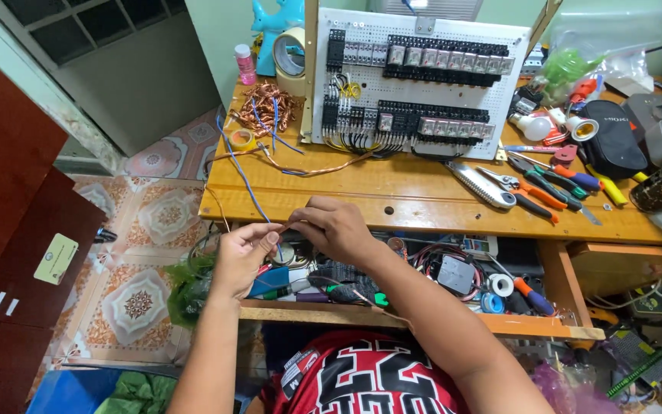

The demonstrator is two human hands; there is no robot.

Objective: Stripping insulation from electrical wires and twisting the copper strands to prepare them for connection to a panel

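Note:
My left hand (pixel 243 257) and my right hand (pixel 335 227) meet just in front of the wooden bench's front edge (pixel 392 218). Both pinch the end of a thin blue wire (pixel 245 180) between fingertips. The wire runs back up over the bench top toward a heap of bare copper wire (pixel 266 107). A thin copper strand (pixel 316 170) also lies across the bench. Behind them stands a white perforated panel (pixel 415 80) carrying rows of black relays and terminal blocks.
An open drawer (pixel 423 318) under the bench holds tape rolls, screwdrivers and cables. Pliers and cutters (pixel 534 192) lie on the bench at right, beside a black pouch (pixel 614 138) and bulbs (pixel 534 126). Tape rolls (pixel 291 52) stand at back left. Tiled floor lies left.

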